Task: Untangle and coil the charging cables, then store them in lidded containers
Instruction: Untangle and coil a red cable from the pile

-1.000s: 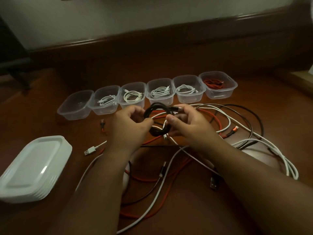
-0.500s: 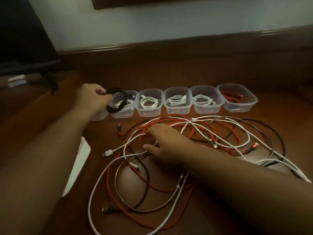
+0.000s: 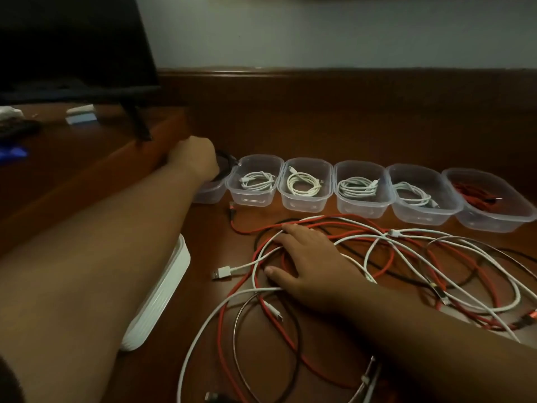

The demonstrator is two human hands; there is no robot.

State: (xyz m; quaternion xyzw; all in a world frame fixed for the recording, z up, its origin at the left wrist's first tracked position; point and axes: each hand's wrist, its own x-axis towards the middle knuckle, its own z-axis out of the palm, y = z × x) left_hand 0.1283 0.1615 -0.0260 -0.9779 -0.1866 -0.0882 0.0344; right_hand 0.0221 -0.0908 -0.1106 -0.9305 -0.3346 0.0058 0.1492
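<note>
Left hand (image 3: 194,159) at upper left gripping black coil (image 3: 225,159), lowering into leftmost container (image 3: 209,191), probably since empty. Right hand (image 3: 308,263) flat, fingers relaxed, pinning loose cables (image 3: 406,257) at centre, likely against sliding.

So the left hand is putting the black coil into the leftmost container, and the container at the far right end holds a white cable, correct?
Not quite. The head view shows the far-right container holding a red cable, not a white one; white cables fill the four containers between. The rest stands: the left hand is lowering the black coil into the leftmost container.
</note>
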